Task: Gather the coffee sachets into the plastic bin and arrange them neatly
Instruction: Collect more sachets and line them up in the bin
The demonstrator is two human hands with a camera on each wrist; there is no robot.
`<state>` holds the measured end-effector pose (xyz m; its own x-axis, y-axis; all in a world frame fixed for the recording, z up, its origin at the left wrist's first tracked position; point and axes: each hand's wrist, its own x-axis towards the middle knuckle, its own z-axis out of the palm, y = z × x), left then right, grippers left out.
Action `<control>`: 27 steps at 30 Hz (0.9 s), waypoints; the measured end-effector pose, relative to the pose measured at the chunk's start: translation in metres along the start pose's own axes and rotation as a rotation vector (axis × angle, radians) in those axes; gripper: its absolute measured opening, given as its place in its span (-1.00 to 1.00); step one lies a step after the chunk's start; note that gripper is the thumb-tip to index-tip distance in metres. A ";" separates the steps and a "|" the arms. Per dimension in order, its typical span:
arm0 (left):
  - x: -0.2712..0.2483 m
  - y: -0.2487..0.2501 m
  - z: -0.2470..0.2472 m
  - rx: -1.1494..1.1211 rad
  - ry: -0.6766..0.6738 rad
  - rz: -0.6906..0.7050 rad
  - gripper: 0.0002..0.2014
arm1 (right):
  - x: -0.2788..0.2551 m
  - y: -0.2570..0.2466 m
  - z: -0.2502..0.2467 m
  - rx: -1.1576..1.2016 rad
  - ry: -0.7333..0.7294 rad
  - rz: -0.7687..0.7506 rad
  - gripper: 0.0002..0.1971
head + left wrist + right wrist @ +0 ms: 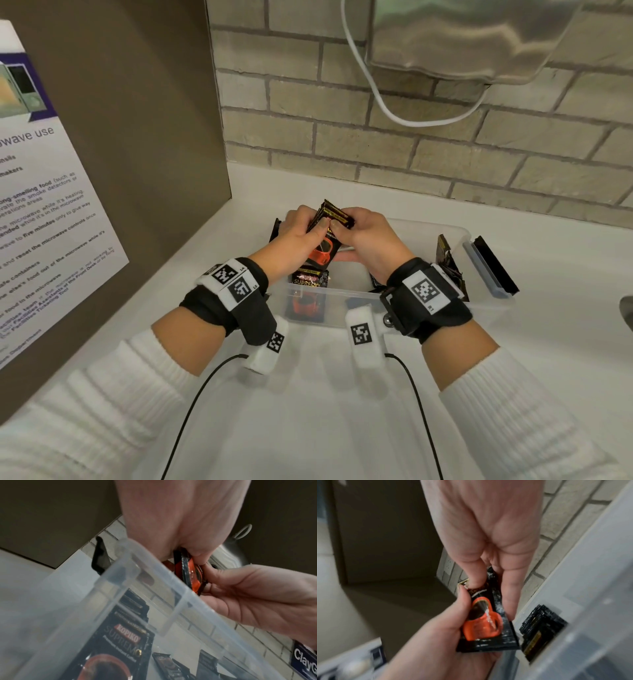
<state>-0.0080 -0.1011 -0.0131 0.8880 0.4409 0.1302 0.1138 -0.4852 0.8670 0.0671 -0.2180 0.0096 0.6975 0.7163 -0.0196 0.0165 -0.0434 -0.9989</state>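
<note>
Both hands hold one bunch of black coffee sachets (322, 251) printed with an orange cup, upright above the clear plastic bin (342, 291). My left hand (308, 228) grips the bunch from the left, thumb on the front. My right hand (356, 226) pinches its top edge from the right. The right wrist view shows the front sachet (488, 622) between my left thumb and my right fingers (510, 588). Another sachet (308, 294) stands against the bin's near wall. More sachets (448, 263) lean at its right end. The left wrist view shows the bin rim (137, 581) and the held sachets (187, 572).
The bin sits on a white counter (308, 411) by a brick wall. A brown panel with a microwave notice (51, 222) stands close on the left. A black and grey latch (493, 270) hangs off the bin's right end. A sink edge (627, 315) shows at the far right. A white cable (394, 113) hangs above.
</note>
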 end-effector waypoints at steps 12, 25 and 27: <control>0.013 -0.007 -0.027 0.315 -0.035 -0.048 -0.81 | 0.006 0.018 0.012 -0.639 -0.049 0.257 -0.64; 0.033 0.007 -0.012 1.220 -0.534 0.050 -0.77 | 0.003 0.015 0.025 -1.137 -0.393 0.288 -0.69; 0.034 0.007 -0.006 1.245 -0.533 0.042 -0.80 | 0.004 0.017 0.024 -1.085 -0.370 0.297 -0.69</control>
<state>0.0201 -0.0852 0.0000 0.9316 0.2036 -0.3012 0.1552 -0.9719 -0.1769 0.0530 -0.1995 -0.0081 0.5296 0.7287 -0.4341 0.6124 -0.6826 -0.3988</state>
